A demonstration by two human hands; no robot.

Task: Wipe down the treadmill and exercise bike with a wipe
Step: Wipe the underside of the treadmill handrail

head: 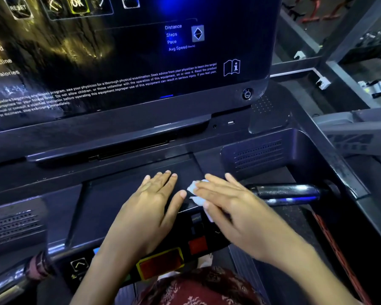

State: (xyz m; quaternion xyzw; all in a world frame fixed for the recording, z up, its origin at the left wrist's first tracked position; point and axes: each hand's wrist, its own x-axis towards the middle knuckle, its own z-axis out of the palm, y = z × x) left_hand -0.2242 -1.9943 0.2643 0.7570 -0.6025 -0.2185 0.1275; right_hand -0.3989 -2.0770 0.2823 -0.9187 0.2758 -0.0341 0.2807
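I face a dark treadmill console with a glossy display panel above a flat tray. My left hand lies flat on the tray, fingers straight and spread. My right hand presses a crumpled white wipe against the tray's front edge with straight fingers; most of the wipe is hidden under the palm. The exercise bike is not in view.
A chrome handlebar grip sticks out right of my right hand, another at lower left. Red stop buttons sit on the front panel below my hands. A speaker recess is at right. Gym racks stand beyond.
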